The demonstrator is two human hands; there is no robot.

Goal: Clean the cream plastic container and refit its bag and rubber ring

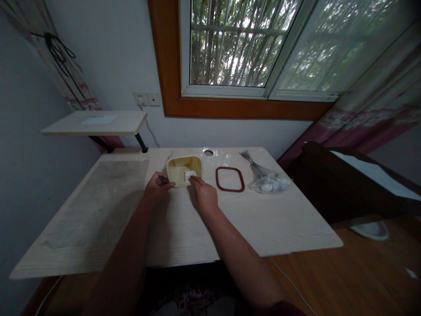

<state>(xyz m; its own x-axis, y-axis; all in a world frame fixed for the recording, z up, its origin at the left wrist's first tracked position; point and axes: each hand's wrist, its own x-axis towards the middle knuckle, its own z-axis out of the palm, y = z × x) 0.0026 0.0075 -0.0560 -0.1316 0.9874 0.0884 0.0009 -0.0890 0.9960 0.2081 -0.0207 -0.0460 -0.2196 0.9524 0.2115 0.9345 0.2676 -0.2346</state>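
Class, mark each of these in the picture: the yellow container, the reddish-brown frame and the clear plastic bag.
Yellow container (178, 177): head view, on its bare inner surface.
Reddish-brown frame (230, 190): head view, on its near side.
Clear plastic bag (269, 184): head view, on its bulging lower part.

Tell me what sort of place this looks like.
Probably a room in a home, perhaps a study or bedroom: a pale desk with a raised shelf stands by a wood-framed window, and patterned curtains hang on both sides.

We can read no words: the white slip (188, 174), the paper (105, 119) and the shirt print (194, 298) are too blurred.
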